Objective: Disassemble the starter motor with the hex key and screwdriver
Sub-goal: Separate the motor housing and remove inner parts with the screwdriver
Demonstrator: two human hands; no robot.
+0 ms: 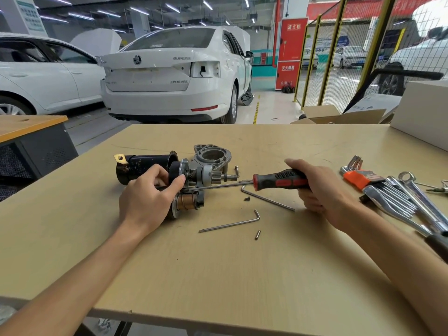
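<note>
The starter motor [145, 166] lies on its side at the middle of the tan table [218, 275], its black body to the left and its pinion shaft pointing right. My left hand [148, 197] grips its middle, above the copper solenoid coil [186, 202]. My right hand [320, 185] holds the red-and-black screwdriver [281, 181], whose long shaft runs left to the motor beside my left thumb. A detached grey nose housing [213, 157] rests just behind. Two loose hex keys [266, 198] [230, 223] lie in front, with a small black screw [247, 198] and a short pin [257, 234].
A hex key set in an orange holder [358, 175] and several chrome wrenches [400, 200] lie at the right. A bolt [236, 170] stands near the housing. A white box [421, 112] and open cartons [339, 116] sit at the far right corner. White cars [169, 73] are parked beyond.
</note>
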